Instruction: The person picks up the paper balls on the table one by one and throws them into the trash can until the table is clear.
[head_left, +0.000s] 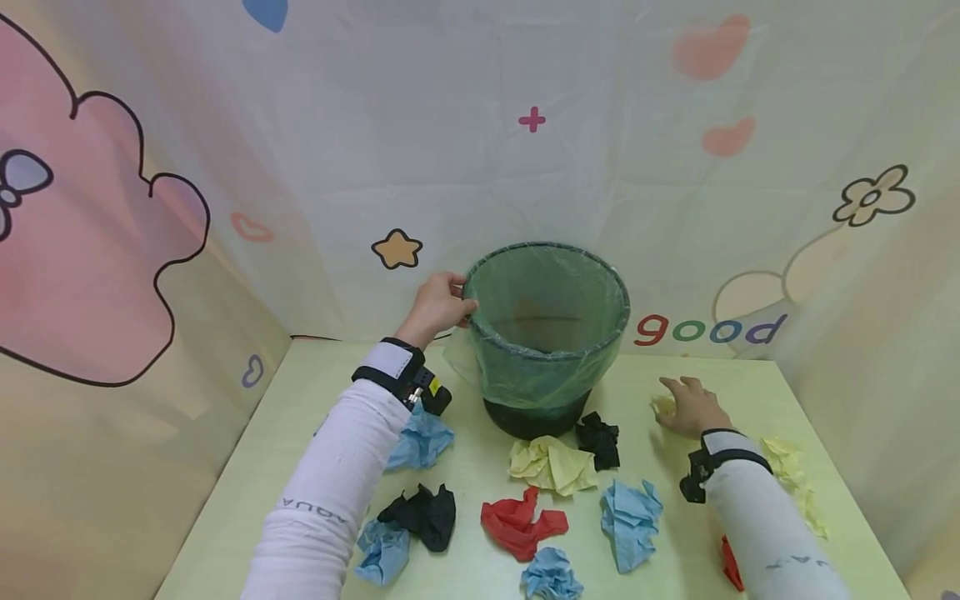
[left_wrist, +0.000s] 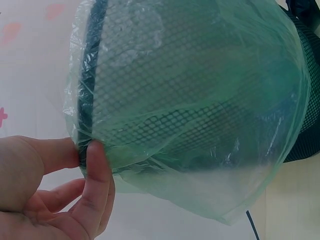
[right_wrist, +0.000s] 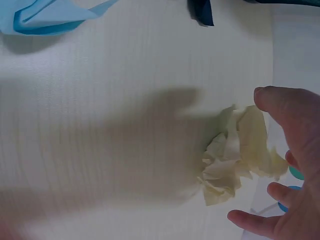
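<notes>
A black mesh trash bin (head_left: 531,421) lined with a green plastic bag (left_wrist: 200,125) stands at the back of the table. My left hand (head_left: 438,302) pinches its rim on the left, thumb and fingers over the bag's folded edge. At the right, my right hand (head_left: 693,408) hovers with fingers spread above a crumpled yellow paper (right_wrist: 235,157). In the right wrist view the thumb and fingers stand apart on either side of that paper, not closed on it. From the head, the hand hides most of this paper.
Crumpled papers lie in front of the bin: yellow (head_left: 555,465), black (head_left: 597,440), red (head_left: 522,525) and several blue ones, one (head_left: 630,523) right of centre. Black paper (head_left: 423,515) lies near the left forearm, another yellow one (head_left: 791,475) beyond the right forearm. A printed curtain (head_left: 465,150) rises behind the table.
</notes>
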